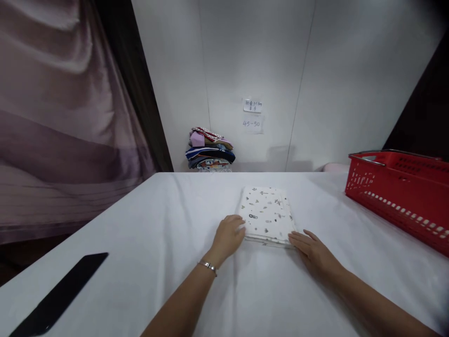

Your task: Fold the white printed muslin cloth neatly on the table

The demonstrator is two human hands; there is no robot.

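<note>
A folded white cloth (266,213) with small dark prints lies flat on the white-covered table (157,224), near its middle. My left hand (228,236) rests against the cloth's near left corner, fingers loosely curled on its edge; a thin bracelet circles that wrist. My right hand (310,250) lies flat on the table at the cloth's near right corner, fingers stretched out and touching its edge. Neither hand lifts anything.
A red plastic basket (400,192) stands at the table's right edge. A pile of folded coloured clothes (209,150) sits at the far edge by the white wall. A flat black object (61,295) lies at the near left. A curtain hangs on the left.
</note>
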